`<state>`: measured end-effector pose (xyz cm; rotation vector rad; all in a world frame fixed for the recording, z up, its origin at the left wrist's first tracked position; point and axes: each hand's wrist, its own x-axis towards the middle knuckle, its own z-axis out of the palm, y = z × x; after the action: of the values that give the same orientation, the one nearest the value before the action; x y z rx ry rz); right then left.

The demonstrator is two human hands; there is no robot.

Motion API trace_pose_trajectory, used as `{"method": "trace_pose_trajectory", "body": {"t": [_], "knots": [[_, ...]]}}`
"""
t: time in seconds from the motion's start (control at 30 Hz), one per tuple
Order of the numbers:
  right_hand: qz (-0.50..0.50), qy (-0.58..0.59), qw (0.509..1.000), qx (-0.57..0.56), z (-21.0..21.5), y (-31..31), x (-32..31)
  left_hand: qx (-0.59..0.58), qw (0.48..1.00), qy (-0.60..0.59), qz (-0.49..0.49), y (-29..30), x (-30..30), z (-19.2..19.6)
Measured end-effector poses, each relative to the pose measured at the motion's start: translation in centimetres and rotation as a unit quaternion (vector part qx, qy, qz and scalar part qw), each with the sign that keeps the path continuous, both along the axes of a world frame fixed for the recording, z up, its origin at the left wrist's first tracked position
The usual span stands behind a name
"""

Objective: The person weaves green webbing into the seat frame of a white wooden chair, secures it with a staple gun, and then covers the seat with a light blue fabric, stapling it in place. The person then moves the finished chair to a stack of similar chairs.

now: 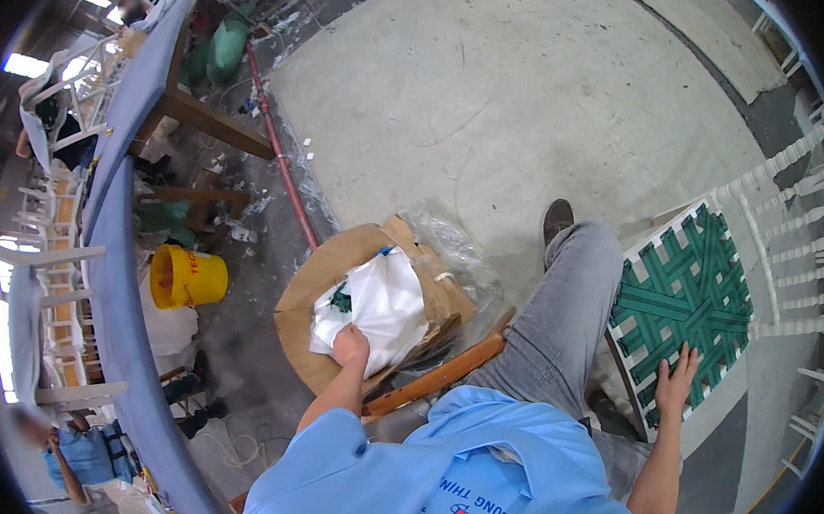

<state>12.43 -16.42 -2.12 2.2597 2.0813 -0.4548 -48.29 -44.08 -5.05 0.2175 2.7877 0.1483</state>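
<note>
The left hand (350,345) grips a white bag (380,304) in the box (334,280). The right hand (676,376) lies flat on the green seat (686,295). The bag might rip if pulled hard.

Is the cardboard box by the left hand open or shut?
Open: the cardboard box has flaps spread, and the left hand reaches onto the white bag inside.

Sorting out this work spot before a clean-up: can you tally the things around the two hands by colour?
White: 2, plastic bag, chair frame
Green: 1, woven seat webbing
Yellow: 1, bucket
Brown: 1, cardboard box
Total: 5
</note>
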Motion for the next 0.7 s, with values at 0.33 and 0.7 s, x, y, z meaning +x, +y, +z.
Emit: {"method": "trace_pose_trajectory", "body": {"t": [0.33,0.7], "knots": [[-0.047,0.140,0.989,-0.026,2.7,1.1,-0.8,0.430,0.876,-0.083,-0.200,9.3,2.2,9.1],[-0.075,0.730,0.653,-0.189,10.1,-1.0,-16.7,0.282,0.588,-0.211,-0.728,17.3,23.1,18.1]]}}
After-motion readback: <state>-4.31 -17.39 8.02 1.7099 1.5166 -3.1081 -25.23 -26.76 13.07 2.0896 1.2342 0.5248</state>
